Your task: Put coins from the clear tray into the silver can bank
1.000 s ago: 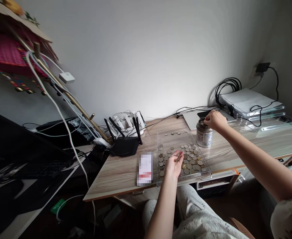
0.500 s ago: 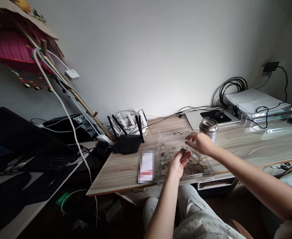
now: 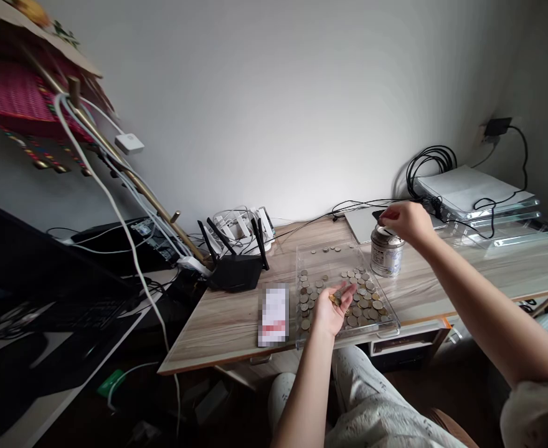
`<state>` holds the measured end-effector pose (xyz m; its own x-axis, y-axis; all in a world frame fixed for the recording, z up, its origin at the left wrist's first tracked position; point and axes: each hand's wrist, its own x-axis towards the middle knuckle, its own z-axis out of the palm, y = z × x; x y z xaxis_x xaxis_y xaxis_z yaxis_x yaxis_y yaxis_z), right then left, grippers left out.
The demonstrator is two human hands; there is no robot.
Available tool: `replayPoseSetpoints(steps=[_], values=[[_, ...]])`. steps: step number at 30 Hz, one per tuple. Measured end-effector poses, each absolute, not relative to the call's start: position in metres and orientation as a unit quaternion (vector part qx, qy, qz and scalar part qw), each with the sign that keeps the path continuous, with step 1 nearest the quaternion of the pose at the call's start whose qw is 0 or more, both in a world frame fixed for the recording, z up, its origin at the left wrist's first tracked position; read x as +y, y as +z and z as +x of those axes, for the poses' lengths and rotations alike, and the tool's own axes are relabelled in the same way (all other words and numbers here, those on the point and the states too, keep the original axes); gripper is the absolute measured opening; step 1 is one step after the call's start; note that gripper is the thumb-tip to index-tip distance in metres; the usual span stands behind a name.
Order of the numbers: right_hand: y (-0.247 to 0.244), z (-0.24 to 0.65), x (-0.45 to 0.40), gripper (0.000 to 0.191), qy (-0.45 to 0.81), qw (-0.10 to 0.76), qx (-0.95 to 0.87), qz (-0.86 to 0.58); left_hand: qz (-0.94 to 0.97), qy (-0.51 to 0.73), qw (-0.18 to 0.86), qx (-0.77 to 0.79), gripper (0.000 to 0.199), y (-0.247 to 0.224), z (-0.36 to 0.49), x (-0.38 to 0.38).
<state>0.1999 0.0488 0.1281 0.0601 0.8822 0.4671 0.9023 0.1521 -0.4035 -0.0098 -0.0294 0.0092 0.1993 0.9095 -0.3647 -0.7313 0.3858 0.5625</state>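
You sit at a pale wood-grain desk (image 3: 236, 323) that runs along a plain grey wall, with a dark monitor (image 3: 35, 261) off to its left. At the far right of the desk, a stack of clear acrylic sheets (image 3: 498, 214) lies under a flat white box (image 3: 465, 186) with black cables (image 3: 426, 162) looped beside it. A black router (image 3: 234, 267) with raised antennas stands near the wall, a white power strip (image 3: 239, 224) just behind it.

In front of you a clear acrylic tray (image 3: 386, 323) holds loose coins (image 3: 360, 295), most heaped in its near half and a short row lying at its far end. Left of the tray, just beside it, lies a small white and red packet (image 3: 274, 314). Right of the tray's far corner stands a round metal coin tin (image 3: 385, 252), upright.

Your left hand (image 3: 330, 308) rests palm up over the near part of the tray, fingers loosely curled, cupping a few coins (image 3: 335, 298) in the palm. Your right hand (image 3: 405, 223) is over the top of the tin, thumb and fingertips drawn together in a pinch above it; whatever they hold is too small to make out.
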Motion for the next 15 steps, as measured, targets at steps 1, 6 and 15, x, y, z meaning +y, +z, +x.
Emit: replayPoseSetpoints(steps=[1, 6, 15], values=[[0.132, 0.209, 0.056, 0.018, -0.030, 0.303, -0.667, -0.680, 0.130, 0.544, 0.756, 0.338, 0.020, 0.008, -0.010, -0.029], [0.122, 0.218, 0.076, 0.018, -0.044, 0.195, -0.653, -0.731, 0.146, 0.571, 0.724, 0.358, 0.017, 0.003, -0.007, -0.027], [0.111, 0.200, 0.053, 0.025, -0.073, 0.293, -0.670, -0.678, 0.164, 0.567, 0.722, 0.361, 0.017, 0.005, -0.008, -0.029]])
